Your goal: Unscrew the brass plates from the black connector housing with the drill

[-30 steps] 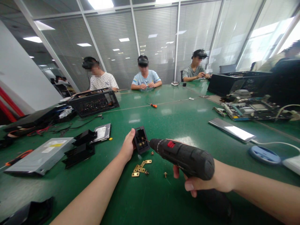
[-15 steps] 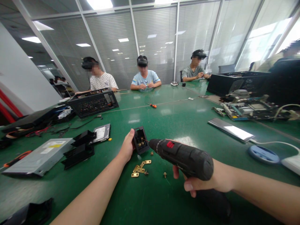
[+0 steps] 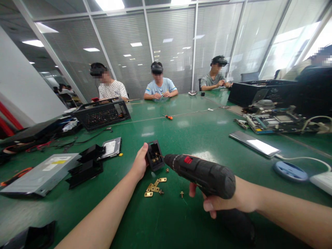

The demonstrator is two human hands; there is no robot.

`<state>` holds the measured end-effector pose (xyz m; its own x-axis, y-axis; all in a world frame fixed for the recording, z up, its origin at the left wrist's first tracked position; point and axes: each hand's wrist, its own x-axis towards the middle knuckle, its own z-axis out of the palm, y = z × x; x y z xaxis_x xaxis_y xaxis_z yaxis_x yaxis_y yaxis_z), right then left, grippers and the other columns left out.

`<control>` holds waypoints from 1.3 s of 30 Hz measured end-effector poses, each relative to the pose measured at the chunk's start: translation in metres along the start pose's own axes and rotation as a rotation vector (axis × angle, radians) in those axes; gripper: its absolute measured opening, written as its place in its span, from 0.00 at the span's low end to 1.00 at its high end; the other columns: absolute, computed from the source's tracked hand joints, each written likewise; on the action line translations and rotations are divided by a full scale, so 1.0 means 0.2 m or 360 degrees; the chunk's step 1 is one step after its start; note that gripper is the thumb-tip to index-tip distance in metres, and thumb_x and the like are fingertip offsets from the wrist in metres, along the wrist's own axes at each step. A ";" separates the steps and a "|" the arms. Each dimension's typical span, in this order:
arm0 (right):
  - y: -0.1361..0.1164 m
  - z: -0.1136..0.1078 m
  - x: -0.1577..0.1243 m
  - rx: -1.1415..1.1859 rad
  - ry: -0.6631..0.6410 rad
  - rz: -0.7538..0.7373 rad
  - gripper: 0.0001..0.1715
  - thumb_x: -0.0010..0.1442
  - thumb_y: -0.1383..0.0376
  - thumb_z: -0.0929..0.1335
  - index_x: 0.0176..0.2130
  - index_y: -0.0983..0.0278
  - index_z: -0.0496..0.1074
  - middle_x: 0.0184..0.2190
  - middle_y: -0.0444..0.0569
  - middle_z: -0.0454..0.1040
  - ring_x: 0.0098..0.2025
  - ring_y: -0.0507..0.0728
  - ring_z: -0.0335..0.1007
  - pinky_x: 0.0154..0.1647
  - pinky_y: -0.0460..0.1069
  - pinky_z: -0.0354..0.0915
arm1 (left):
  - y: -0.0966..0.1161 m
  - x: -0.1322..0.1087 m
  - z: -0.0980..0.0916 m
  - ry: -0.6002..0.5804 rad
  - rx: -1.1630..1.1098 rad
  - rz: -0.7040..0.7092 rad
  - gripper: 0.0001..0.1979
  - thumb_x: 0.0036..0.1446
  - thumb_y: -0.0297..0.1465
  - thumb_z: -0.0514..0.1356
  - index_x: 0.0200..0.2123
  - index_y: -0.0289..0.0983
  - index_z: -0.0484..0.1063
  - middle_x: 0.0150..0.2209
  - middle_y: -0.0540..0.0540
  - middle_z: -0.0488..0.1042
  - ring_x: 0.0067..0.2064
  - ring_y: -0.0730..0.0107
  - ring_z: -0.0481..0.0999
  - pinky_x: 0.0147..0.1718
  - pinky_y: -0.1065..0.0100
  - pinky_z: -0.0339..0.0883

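Observation:
My left hand (image 3: 140,159) grips a small black box (image 3: 155,165) by its left side, thumb along the top edge. Brass-coloured screws and terminals show inside its open face. In my right hand (image 3: 218,202) is a black cordless drill (image 3: 201,173) with a red switch on top. Its chuck points left at the box, and the thin bit reaches the open face; where the tip touches I cannot tell. Flat brass plates (image 3: 155,188) lie in a small group on the green table just below the box. Loose screws (image 3: 182,194) lie close by.
Left are a silver drive (image 3: 43,173), black plastic brackets (image 3: 86,169) and a hard drive (image 3: 111,148). A screwdriver (image 3: 168,117) lies mid-table. To the right are a phone (image 3: 252,143), a blue round object (image 3: 291,171) and circuit boards (image 3: 277,119). Several people sit around the table.
The view has shifted very slightly. Both hands keep their hold, and the drill and black box stay in nearly the same place relative to each other.

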<state>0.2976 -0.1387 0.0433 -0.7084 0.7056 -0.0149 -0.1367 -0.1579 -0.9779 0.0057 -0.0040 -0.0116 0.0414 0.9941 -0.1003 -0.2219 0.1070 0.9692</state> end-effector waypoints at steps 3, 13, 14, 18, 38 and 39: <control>0.01 -0.01 0.01 -0.0032 -0.0014 -0.0005 0.71 0.55 0.64 0.82 0.77 0.47 0.39 0.49 0.52 0.75 0.29 0.50 0.78 0.27 0.45 0.77 | -0.01 0.01 0.00 -0.0004 -0.0016 -0.0017 0.36 0.57 0.61 0.61 0.52 0.35 0.75 0.43 0.38 0.84 0.42 0.50 0.85 0.42 0.52 0.79; -0.02 0.01 0.00 -0.0013 0.0020 0.0070 0.72 0.55 0.67 0.82 0.77 0.47 0.37 0.47 0.49 0.74 0.29 0.49 0.77 0.29 0.45 0.76 | -0.01 0.01 -0.01 0.0013 0.0007 -0.0027 0.37 0.56 0.62 0.61 0.52 0.35 0.75 0.42 0.38 0.84 0.42 0.50 0.85 0.43 0.51 0.79; -0.02 0.02 0.00 -0.0013 0.0014 0.0065 0.72 0.55 0.67 0.81 0.77 0.47 0.37 0.48 0.50 0.74 0.30 0.49 0.77 0.29 0.45 0.76 | -0.01 0.01 -0.01 0.0012 0.0008 -0.0029 0.37 0.56 0.62 0.61 0.52 0.36 0.75 0.42 0.38 0.84 0.42 0.50 0.85 0.43 0.51 0.79; -0.03 0.02 0.00 0.0000 0.0000 0.0060 0.73 0.55 0.67 0.82 0.77 0.48 0.36 0.48 0.50 0.75 0.30 0.49 0.77 0.29 0.45 0.77 | -0.01 0.01 -0.01 0.0020 0.0017 -0.0035 0.37 0.56 0.62 0.61 0.52 0.36 0.75 0.43 0.38 0.84 0.41 0.51 0.85 0.42 0.52 0.79; -0.02 0.01 0.00 0.0002 0.0003 0.0106 0.75 0.54 0.68 0.82 0.77 0.47 0.33 0.49 0.51 0.75 0.29 0.48 0.78 0.29 0.44 0.77 | -0.01 0.02 -0.02 0.0020 0.0005 -0.0081 0.38 0.57 0.62 0.60 0.54 0.35 0.74 0.43 0.37 0.84 0.41 0.48 0.85 0.43 0.49 0.79; -0.02 0.01 0.00 0.0003 0.0003 0.0115 0.75 0.54 0.68 0.82 0.77 0.48 0.33 0.47 0.49 0.76 0.29 0.48 0.78 0.29 0.44 0.76 | -0.01 0.02 -0.01 0.0024 0.0007 -0.0086 0.38 0.57 0.62 0.60 0.54 0.35 0.74 0.43 0.37 0.84 0.41 0.49 0.85 0.43 0.49 0.79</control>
<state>0.2962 -0.1391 0.0483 -0.7152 0.6936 -0.0860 -0.0864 -0.2099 -0.9739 0.0034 -0.0005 -0.0142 0.0386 0.9870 -0.1560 -0.2151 0.1607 0.9633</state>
